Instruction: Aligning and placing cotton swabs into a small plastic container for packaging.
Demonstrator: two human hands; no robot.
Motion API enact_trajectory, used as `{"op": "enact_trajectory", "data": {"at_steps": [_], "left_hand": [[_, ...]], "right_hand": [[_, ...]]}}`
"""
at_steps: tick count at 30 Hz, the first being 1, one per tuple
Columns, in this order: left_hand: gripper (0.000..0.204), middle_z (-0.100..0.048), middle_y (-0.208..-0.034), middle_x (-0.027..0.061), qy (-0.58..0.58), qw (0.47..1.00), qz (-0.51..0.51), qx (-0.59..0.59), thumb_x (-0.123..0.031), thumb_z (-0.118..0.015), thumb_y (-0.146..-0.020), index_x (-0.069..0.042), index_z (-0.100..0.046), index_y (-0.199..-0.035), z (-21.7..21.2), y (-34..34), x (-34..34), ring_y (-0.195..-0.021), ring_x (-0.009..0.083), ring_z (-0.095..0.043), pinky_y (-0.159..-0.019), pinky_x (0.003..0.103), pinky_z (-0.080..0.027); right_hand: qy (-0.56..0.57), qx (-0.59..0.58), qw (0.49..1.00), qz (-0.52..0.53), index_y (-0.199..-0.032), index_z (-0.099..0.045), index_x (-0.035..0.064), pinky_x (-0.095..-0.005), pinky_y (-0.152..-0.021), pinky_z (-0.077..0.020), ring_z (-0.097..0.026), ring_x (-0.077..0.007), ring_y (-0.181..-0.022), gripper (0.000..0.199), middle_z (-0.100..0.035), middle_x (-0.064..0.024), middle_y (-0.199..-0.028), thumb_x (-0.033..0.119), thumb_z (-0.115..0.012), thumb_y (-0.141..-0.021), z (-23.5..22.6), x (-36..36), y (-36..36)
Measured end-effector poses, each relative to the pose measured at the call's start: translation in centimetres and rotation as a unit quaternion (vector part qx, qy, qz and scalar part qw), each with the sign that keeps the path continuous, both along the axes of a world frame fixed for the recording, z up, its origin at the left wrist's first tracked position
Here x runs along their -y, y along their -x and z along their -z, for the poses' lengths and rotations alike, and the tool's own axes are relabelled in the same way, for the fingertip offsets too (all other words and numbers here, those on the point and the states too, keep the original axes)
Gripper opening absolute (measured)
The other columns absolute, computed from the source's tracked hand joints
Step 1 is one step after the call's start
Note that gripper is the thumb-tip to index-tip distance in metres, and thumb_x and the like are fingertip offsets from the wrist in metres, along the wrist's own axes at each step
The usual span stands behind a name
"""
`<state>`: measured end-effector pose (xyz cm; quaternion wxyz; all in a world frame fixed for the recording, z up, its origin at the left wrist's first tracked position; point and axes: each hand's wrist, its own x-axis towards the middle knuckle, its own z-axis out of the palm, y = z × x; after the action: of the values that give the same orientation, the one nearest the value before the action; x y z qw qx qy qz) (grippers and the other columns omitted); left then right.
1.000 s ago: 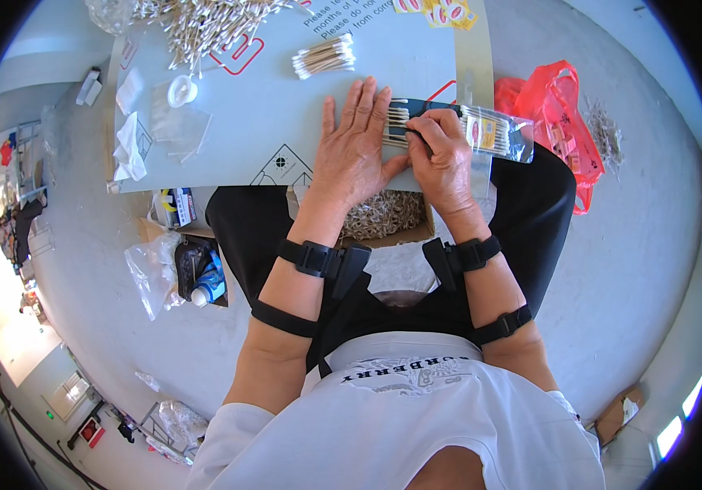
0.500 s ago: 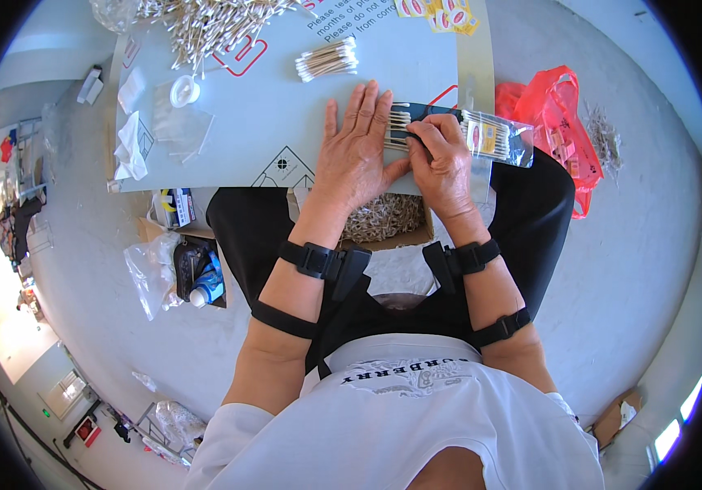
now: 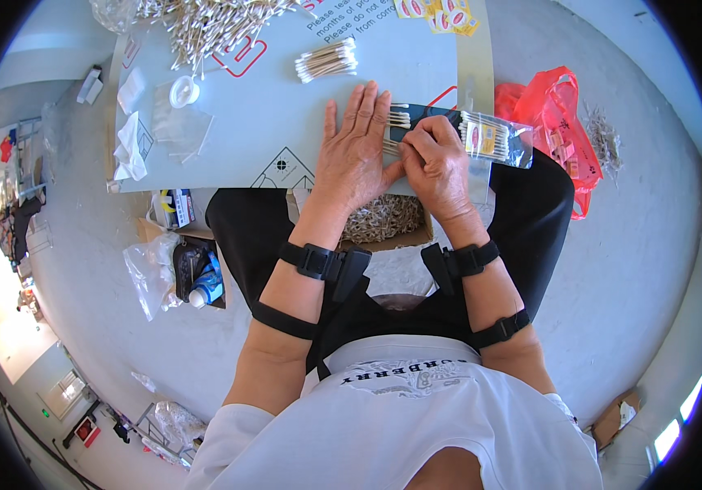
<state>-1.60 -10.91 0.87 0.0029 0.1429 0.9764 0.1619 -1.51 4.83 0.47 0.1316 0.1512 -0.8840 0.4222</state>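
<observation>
My left hand (image 3: 354, 151) lies flat near the table's front edge, its fingers stretched out over one end of a row of cotton swabs (image 3: 398, 120). The swabs' other ends poke out to the right, on a dark strip (image 3: 426, 112). Right beside them, my right hand (image 3: 439, 167) is closed in a pinch at the lower swabs; what its fingertips hold is hidden. A clear packet of cotton swabs (image 3: 486, 136) with a yellow label lies just past my right knuckles. Farther up sits a loose bundle of swabs (image 3: 326, 60).
A large swab heap (image 3: 220, 28) covers the table's far left, near a white round lid (image 3: 184, 91) and clear bags (image 3: 181, 131). Yellow labels (image 3: 441, 15) lie at the far right. A box of swabs (image 3: 384, 220) stands below the edge; a red bag (image 3: 559, 122) hangs at right.
My right hand has shifted slightly left and down, with its fingers curled in more. My left hand stays in place.
</observation>
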Motion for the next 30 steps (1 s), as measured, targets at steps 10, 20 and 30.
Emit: {"op": "enact_trajectory", "data": {"at_steps": [10, 20, 30], "left_hand": [[0.096, -0.027, -0.161, 0.0154, -0.010, 1.000, 0.000, -0.002, -0.048, -0.072, -0.079, -0.004, -0.030, -0.153, 0.03, 0.00, -0.03, -0.150, 0.0281, -0.023, -0.122, 0.053, -0.011], [0.092, -0.028, -0.160, 0.0160, -0.015, 1.000, 0.000, -0.008, -0.044, -0.072, -0.079, -0.003, -0.032, -0.152, 0.04, 0.01, -0.04, -0.150, 0.0281, -0.024, -0.121, 0.054, -0.012], [0.092, -0.029, -0.160, 0.0161, -0.016, 1.000, -0.001, -0.001, -0.041, -0.073, -0.079, -0.003, -0.032, -0.152, -0.25, 0.07, -0.15, -0.150, 0.0279, -0.024, -0.121, 0.054, -0.013]], "right_hand": [[0.054, 0.022, 0.997, 0.041, -0.096, -0.071, 0.0040, -0.0389, -0.070, -0.0531, -0.063, -0.0289, -0.081, 0.022, -0.060, -0.0106, -0.090, 0.000, -0.071, -0.075, 0.39, 0.31, 0.28], [0.035, 0.019, 0.998, 0.053, -0.097, -0.070, 0.0051, -0.0404, -0.071, -0.0528, -0.063, -0.0295, -0.081, 0.023, -0.059, -0.0103, -0.089, 0.001, -0.071, -0.074, 0.54, 0.54, 0.38], [0.048, 0.040, 0.996, 0.059, -0.096, -0.069, 0.0054, -0.0413, -0.070, -0.0529, -0.064, -0.0311, -0.081, 0.020, -0.061, -0.0106, -0.088, 0.005, -0.072, -0.076, 0.40, 0.48, 0.63]]}}
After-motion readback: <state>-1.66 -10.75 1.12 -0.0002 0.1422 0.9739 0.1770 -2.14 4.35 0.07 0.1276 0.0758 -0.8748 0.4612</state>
